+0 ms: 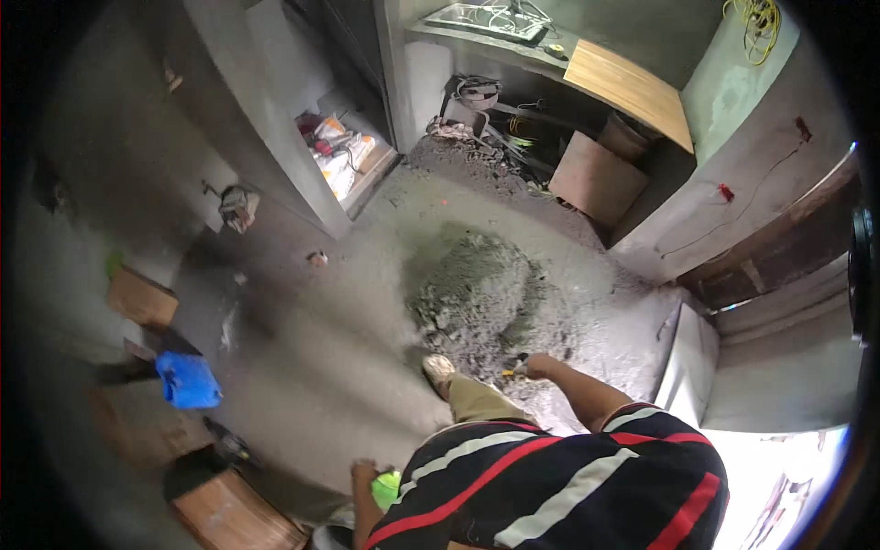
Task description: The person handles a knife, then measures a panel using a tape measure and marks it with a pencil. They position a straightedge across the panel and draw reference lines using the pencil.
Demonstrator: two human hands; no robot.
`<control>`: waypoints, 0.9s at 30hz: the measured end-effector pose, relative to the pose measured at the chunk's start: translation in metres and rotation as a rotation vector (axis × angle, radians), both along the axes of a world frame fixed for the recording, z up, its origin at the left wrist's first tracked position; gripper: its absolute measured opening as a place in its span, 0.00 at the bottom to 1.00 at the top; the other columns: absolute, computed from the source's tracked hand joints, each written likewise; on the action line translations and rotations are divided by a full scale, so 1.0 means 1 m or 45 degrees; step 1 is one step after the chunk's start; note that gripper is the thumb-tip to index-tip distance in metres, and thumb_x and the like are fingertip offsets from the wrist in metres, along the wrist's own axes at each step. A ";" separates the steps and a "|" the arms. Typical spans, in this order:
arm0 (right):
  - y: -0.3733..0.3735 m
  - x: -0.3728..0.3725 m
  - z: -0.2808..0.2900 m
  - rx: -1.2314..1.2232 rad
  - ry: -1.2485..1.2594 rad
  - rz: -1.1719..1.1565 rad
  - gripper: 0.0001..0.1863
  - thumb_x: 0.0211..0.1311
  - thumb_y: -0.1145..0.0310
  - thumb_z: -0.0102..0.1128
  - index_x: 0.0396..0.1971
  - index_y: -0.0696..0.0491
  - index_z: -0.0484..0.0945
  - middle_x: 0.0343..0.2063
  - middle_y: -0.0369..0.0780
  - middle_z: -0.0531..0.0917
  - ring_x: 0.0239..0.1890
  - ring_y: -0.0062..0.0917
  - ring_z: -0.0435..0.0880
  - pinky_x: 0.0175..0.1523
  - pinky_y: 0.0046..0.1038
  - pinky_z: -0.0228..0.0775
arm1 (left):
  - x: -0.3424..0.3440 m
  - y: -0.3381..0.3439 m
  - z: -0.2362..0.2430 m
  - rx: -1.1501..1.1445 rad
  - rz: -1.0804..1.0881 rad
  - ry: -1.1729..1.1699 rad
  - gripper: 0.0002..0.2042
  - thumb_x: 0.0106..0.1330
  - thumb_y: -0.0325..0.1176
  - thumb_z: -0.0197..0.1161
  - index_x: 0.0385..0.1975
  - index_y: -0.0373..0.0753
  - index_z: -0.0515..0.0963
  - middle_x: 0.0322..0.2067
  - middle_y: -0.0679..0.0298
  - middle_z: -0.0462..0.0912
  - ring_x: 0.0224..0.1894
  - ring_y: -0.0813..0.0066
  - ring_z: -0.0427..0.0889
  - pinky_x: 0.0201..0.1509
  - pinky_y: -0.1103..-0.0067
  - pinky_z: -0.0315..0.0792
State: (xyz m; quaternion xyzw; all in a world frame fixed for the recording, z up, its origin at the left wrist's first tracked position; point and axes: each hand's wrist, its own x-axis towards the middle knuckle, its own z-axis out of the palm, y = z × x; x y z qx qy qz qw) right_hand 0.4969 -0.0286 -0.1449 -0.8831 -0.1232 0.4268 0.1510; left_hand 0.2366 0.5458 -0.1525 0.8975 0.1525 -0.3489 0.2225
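Observation:
My right hand (pixel 533 367) is closed on a small tool with a yellow-and-black handle (pixel 510 372), at the near edge of a grey mound of mortar or sand (pixel 472 289) on the floor. My left hand (pixel 364 472) hangs low beside a bright green object (pixel 387 486); its fingers are partly hidden, and I cannot tell whether it grips that object. My shoe (pixel 438 374) stands just left of the mound's near edge. A grey bucket (pixel 332 537) shows partly at the lower edge, behind my arm.
A blue jerrycan (pixel 188 378) and wooden boards (pixel 142 298) lie along the left. Ahead are an alcove with sacks (pixel 346 170) and a concrete shelf (pixel 431 35) with debris beneath, a leaning wooden panel (pixel 628 92) and a square board (pixel 596 183). A bright opening (pixel 770 477) is at lower right.

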 end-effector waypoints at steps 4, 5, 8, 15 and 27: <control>-0.032 0.087 -0.035 -0.031 0.018 -0.098 0.29 0.67 0.33 0.49 0.44 0.39 0.89 0.39 0.48 0.88 0.42 0.47 0.87 0.49 0.45 0.75 | 0.048 -0.005 0.001 -0.441 0.935 0.270 0.14 0.62 0.45 0.62 0.38 0.42 0.86 0.38 0.52 0.88 0.35 0.54 0.87 0.42 0.60 0.79; -0.016 0.110 -0.025 -0.030 -0.021 -0.098 0.28 0.65 0.35 0.53 0.45 0.42 0.89 0.39 0.49 0.88 0.42 0.48 0.87 0.49 0.46 0.76 | 0.060 0.001 0.012 -0.436 0.964 0.281 0.14 0.62 0.44 0.62 0.38 0.42 0.86 0.38 0.52 0.87 0.35 0.55 0.87 0.42 0.60 0.79; 0.021 0.163 0.012 0.063 -0.071 -0.132 0.29 0.65 0.35 0.54 0.43 0.46 0.88 0.38 0.50 0.88 0.41 0.51 0.86 0.47 0.47 0.76 | 0.113 0.018 0.026 -0.431 0.992 0.285 0.13 0.63 0.42 0.61 0.38 0.41 0.85 0.37 0.53 0.87 0.35 0.55 0.86 0.40 0.61 0.79; 0.088 0.251 0.063 0.115 -0.183 -0.237 0.27 0.67 0.39 0.55 0.42 0.49 0.87 0.38 0.50 0.88 0.42 0.52 0.86 0.48 0.49 0.76 | 0.293 0.061 0.018 -0.455 0.860 0.284 0.12 0.65 0.39 0.60 0.39 0.38 0.83 0.35 0.53 0.85 0.33 0.56 0.85 0.37 0.62 0.78; 0.146 0.407 0.045 -0.110 -0.019 -0.518 0.23 0.62 0.41 0.63 0.45 0.44 0.87 0.40 0.45 0.89 0.44 0.45 0.87 0.49 0.47 0.78 | 0.671 0.192 -0.020 -0.506 0.588 0.361 0.09 0.67 0.32 0.58 0.40 0.33 0.79 0.32 0.55 0.83 0.31 0.57 0.84 0.31 0.65 0.76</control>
